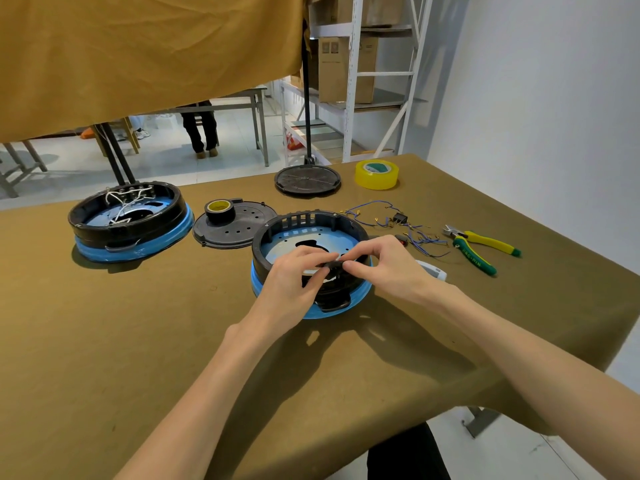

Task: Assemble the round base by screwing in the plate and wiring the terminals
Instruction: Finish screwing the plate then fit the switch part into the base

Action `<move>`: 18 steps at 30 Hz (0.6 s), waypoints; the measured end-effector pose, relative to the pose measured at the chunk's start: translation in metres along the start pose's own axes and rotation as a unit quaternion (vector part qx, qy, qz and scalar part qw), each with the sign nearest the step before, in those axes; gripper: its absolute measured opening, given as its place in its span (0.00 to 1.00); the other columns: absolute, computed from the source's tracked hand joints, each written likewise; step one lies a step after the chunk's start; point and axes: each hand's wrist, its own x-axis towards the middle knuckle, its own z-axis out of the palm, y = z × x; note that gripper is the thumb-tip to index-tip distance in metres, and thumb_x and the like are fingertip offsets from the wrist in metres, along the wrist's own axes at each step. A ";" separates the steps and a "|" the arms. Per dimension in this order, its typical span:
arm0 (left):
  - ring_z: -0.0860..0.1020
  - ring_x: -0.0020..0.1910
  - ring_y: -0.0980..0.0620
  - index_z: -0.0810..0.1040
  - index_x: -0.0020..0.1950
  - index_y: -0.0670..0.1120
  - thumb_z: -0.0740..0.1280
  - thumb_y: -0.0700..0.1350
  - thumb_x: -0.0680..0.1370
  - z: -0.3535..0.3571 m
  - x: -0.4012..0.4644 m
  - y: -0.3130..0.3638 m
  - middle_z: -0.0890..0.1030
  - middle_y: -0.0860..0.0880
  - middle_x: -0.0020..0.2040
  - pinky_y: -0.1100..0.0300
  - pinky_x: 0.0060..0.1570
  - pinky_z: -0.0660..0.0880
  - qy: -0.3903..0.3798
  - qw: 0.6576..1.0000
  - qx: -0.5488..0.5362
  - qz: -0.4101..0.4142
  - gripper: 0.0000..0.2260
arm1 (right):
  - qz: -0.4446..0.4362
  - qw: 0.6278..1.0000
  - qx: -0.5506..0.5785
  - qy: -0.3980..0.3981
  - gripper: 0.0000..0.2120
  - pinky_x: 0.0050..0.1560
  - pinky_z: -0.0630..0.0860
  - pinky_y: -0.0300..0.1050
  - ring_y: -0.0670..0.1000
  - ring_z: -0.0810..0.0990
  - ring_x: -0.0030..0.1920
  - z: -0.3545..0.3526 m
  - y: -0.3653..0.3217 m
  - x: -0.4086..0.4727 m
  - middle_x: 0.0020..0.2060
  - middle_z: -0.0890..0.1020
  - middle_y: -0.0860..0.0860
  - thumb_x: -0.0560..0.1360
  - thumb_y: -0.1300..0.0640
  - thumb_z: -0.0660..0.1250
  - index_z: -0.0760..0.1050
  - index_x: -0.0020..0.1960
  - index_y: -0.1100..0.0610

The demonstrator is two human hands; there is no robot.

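A round black base (304, 220) wrapped in blue film stands open side up in the middle of the table. Over its near rim, my left hand (298, 271) and my right hand (381, 258) pinch a small black part (333, 264) between their fingertips. A black perforated plate (242, 230) lies to the left of the base, with a roll of black tape (220, 209) on it. Blue wires with gold terminals (388, 220) and a small black switch (400, 217) lie behind my right hand.
A second round base (128, 220), wired inside, sits at the left. Yellow-and-green pliers (481, 244) and a white tool (433, 270) lie at the right. A yellow tape roll (376, 174) and a black stand foot (307, 180) are at the back. The table edge runs close at the right.
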 end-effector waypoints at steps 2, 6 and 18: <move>0.78 0.59 0.61 0.81 0.67 0.46 0.70 0.37 0.81 -0.001 -0.002 -0.002 0.83 0.53 0.59 0.69 0.62 0.74 0.013 1.000 -0.009 0.000 0.16 | 0.004 1.000 0.007 0.000 0.07 0.47 0.74 0.30 0.41 0.83 0.45 -0.001 0.001 0.001 0.40 0.86 0.38 0.78 0.60 0.72 0.87 0.50 0.51; 0.78 0.60 0.61 0.84 0.64 0.47 0.70 0.36 0.80 -0.001 -0.002 -0.002 0.83 0.53 0.59 0.74 0.62 0.71 0.014 1.000 0.001 0.003 0.13 | 0.004 1.000 0.019 -0.013 0.06 0.47 0.74 0.30 0.42 0.83 0.45 -0.004 0.001 0.004 0.41 0.87 0.42 0.77 0.61 0.73 0.88 0.50 0.54; 0.79 0.60 0.61 0.85 0.61 0.47 0.71 0.37 0.80 -0.001 0.001 -0.003 0.85 0.53 0.57 0.71 0.63 0.73 0.042 0.999 -0.003 0.002 0.11 | 0.005 0.999 0.040 -0.020 0.07 0.49 0.77 0.33 0.44 0.84 0.47 -0.002 0.003 0.001 0.44 0.88 0.46 0.76 0.62 0.74 0.88 0.52 0.55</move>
